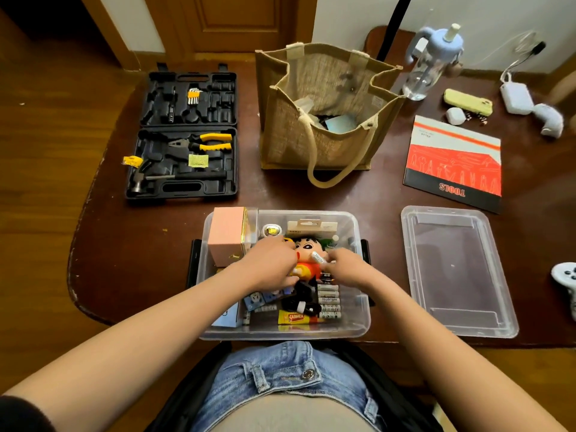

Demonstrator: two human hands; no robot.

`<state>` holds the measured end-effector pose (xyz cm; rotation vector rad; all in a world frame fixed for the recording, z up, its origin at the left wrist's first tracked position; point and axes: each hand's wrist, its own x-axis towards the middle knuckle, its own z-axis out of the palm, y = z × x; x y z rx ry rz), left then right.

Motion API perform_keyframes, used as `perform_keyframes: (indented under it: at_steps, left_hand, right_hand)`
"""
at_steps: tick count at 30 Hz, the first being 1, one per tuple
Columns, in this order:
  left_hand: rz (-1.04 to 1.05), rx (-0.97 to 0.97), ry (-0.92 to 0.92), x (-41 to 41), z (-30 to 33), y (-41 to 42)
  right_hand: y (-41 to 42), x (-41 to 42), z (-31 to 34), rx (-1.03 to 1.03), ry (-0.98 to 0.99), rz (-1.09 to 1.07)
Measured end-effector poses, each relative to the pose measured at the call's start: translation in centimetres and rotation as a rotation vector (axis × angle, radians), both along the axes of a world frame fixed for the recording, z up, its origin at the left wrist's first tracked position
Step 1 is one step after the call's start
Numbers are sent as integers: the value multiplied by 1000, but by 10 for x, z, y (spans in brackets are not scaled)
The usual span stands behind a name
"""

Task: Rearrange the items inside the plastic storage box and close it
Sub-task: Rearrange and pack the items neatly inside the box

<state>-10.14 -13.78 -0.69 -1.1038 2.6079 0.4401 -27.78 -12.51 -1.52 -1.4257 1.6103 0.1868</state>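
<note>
Both hands are down inside the clear plastic storage box (358,319), which sits at the near edge of the dark wooden table (149,263), right in front of the person. The left hand (271,266) lies over the cartoon figure toy (307,254) with its fingers curled down around the toy's side, seemingly grasping it to shift it. The right hand (346,266) pinches a white battery (318,258) at its fingertips, probably to lay it with the row of batteries (328,304) stacked along the box's right side. A tall pink box (227,235) stands upright in the far left corner and pokes above the rim, so I judge it will stop the lid seating unless it is laid down. Near the front wall lies a yellow Carmex tube (294,317), with a black cable (299,299) tangled just behind it. The clear lid (458,272) waits flat on the table to the right, well apart from the box, so closing has not begun. Further back stand an open black tool case (184,135), a jute bag (324,113) and a red tools booklet (453,163); none of them blocks the reach to the lid.
</note>
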Motion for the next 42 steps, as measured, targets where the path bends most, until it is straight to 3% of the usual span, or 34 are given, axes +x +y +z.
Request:
perform_keyframes:
  at_steps: [6,10,12,16,22,28,35,42]
  left_hand:
    - [184,-46,207,-10,-3,-11]
    - [109,-28,112,-18,-17,-20]
    - [82,-71,77,-17,-23,-23]
    - [26,-162,64,-13,-33,-20]
    - [19,-199,91,-11,-32,-16]
    - [-4,-123,18,-8,-26,-14]
    - [-22,-133,-25,-6,-24,-8]
    - [-24,-106,-20,-5,-24,-10]
  right_hand:
    - [1,9,-15,-151,-171,-342]
    - [-5,7,-13,-82,-292,-494]
    - [-9,4,-15,-95,-187,-390]
    - [-18,3,-11,-259,390,145]
    - [-27,19,-21,-335,676,531]
    - [-26,17,-38,-318,640,590]
    - [-26,23,-48,-305,583,400]
    - [5,18,-55,-243,523,352]
